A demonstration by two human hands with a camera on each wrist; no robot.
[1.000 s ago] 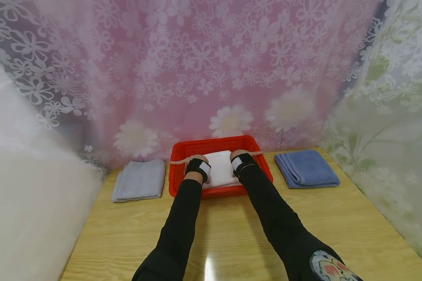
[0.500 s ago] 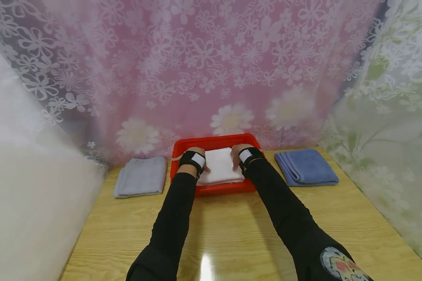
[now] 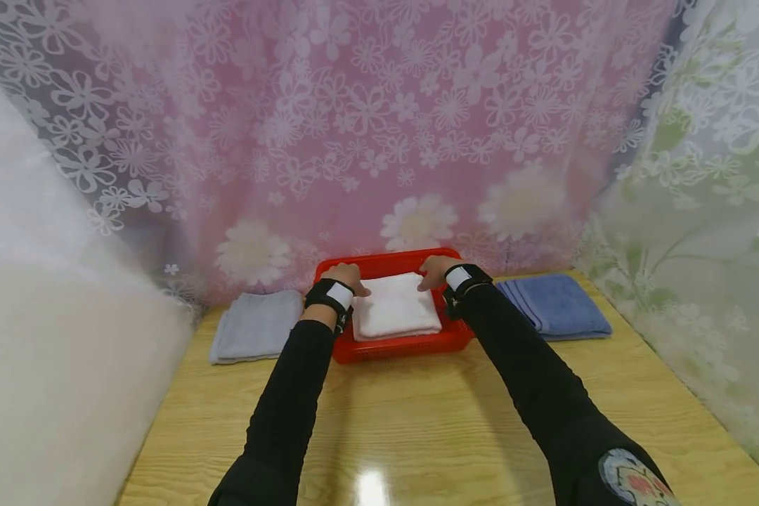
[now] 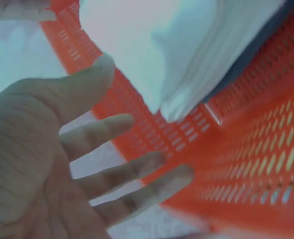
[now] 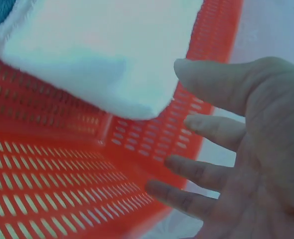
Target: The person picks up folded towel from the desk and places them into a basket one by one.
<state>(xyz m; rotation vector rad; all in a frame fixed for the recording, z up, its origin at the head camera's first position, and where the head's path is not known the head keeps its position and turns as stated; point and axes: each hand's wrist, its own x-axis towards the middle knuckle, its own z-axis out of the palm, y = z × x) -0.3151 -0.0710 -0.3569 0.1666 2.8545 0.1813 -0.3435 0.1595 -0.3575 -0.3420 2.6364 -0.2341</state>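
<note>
A folded white towel (image 3: 397,309) lies in the red plastic basket (image 3: 411,346) at the far side of the table. In the left wrist view, the edge of a dark blue cloth (image 4: 251,50) shows beneath the towel. My left hand (image 3: 348,277) is over the basket's left side, its thumb pointing at the towel's left edge. Across from it, my right hand (image 3: 436,270) is over the right side, thumb close to the towel's right edge. Both wrist views show spread, nearly straight fingers (image 5: 197,172) by the perforated walls, with nothing gripped.
A folded light grey towel (image 3: 256,327) lies left of the basket, partly behind my left wrist. To the right is a folded blue towel (image 3: 559,306). A pink flowered curtain (image 3: 367,140) hangs behind the wooden table (image 3: 411,429), and pale sheets flank both sides.
Both hands have drawn back from the white towel and moved apart, left hand leftward and right hand rightward, uncovering more of it. The fingers, hidden earlier, now show.
</note>
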